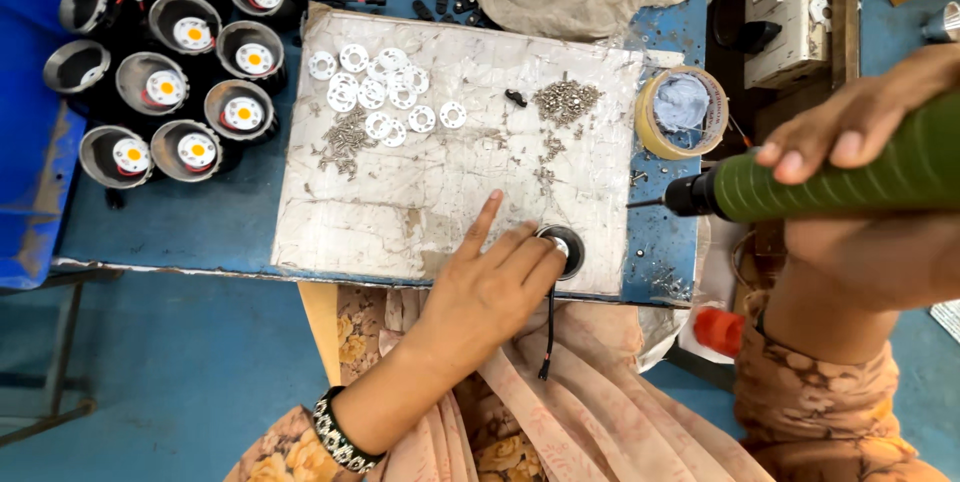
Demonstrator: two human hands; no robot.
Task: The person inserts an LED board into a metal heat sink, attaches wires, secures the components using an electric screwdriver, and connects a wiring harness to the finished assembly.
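The left hand (490,287) lies spread, fingertips touching one round black lamp housing (563,245) at the white board's (420,202) near edge, grasping nothing; the right hand (860,132) is clenched round one green electric screwdriver (830,182), held just right of the board; nine grey lamp housings (165,82) cluster at the far left; about fourteen white rings (380,92) and two screw heaps (565,100) lie on the board; one tape roll (682,112) stands beside; the table (200,222) is blue, the floor blue-grey.
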